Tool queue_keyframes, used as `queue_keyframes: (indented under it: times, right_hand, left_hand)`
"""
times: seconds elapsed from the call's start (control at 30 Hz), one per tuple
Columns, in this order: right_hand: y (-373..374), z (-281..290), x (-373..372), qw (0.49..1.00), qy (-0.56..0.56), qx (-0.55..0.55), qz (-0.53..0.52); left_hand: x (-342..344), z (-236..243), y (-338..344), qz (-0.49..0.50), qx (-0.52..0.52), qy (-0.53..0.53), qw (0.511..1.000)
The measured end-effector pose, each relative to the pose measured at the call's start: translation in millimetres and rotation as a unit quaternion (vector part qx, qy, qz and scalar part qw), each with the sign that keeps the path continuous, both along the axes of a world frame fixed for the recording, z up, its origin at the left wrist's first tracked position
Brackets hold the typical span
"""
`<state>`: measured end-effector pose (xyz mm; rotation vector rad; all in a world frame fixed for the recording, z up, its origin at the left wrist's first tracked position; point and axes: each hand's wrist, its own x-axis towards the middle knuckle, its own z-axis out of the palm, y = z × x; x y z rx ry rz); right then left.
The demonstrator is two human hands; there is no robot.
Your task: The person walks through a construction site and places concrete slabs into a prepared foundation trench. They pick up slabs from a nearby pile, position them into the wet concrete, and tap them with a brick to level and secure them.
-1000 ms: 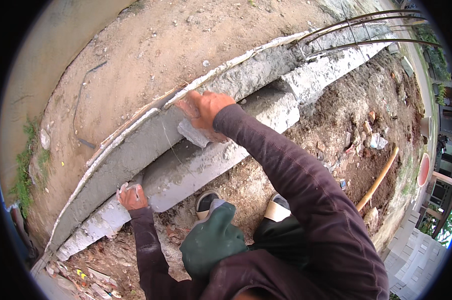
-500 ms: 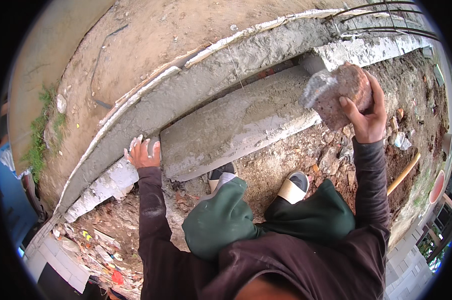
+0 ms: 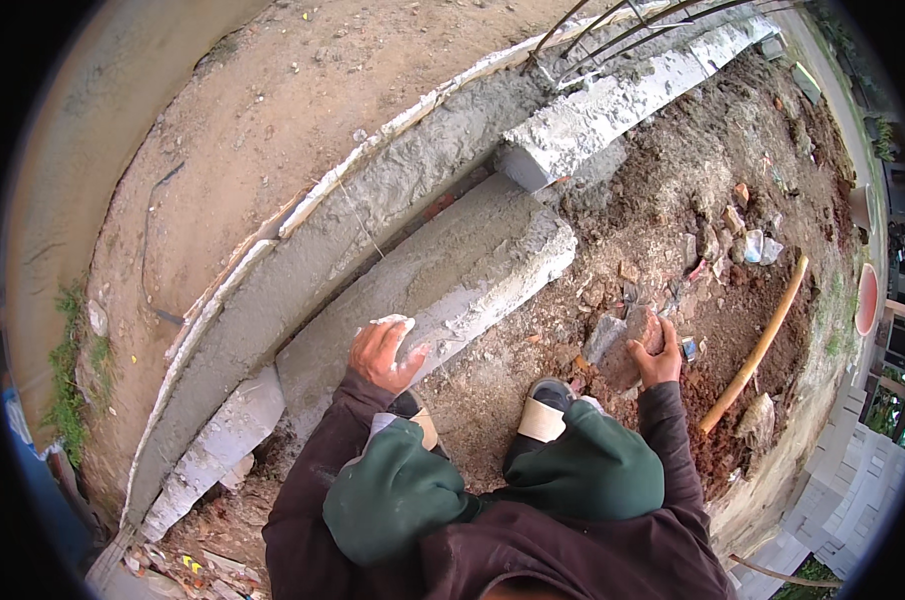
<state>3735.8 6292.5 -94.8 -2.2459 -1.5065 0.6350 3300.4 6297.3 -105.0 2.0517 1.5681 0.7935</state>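
Note:
A rough reddish-grey chunk of stone (image 3: 625,350) with a pale grey end is low over the rubble, right of my feet. My right hand (image 3: 659,357) grips its right side, thumb and fingers curved round it; whether the chunk touches the ground I cannot tell. My left hand (image 3: 381,356), whitened with dried cement, is at the near edge of a loose concrete block (image 3: 443,270). Its thumb stands apart from the fingers, and nothing shows in it. The block lies tilted beside a long strip of wet grey concrete (image 3: 343,240).
Thin steel bars (image 3: 613,40) rise from the concrete's far end. Other white-faced blocks (image 3: 628,105) line the strip. A wooden handle (image 3: 758,345) lies in the reddish soil at right, near broken stones and plastic scraps. My sandalled feet (image 3: 545,408) stand on the dirt.
My right hand has lowered the stone chunk from above the block's far end to near the ground. My left hand has moved right onto the block's near edge. The view has shifted.

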Motion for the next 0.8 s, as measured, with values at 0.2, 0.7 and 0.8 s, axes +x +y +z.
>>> queue_keyframes:
  times: [0.2, 0.7, 0.8]
  right_hand:
    - [77, 58, -47, 0.999, 0.039, 0.019, 0.030]
    - [74, 28, -42, 0.990, 0.009, -0.127, 0.066]
    - [133, 62, -64, 0.989, 0.028, -0.037, 0.142]
  left_hand:
    - [34, 9, 123, -0.042, 0.061, -0.009, 0.997]
    - [101, -33, 231, -0.010, -0.058, 0.134, 0.989]
    - [101, -46, 240, -0.027, -0.126, 0.140, 0.982]
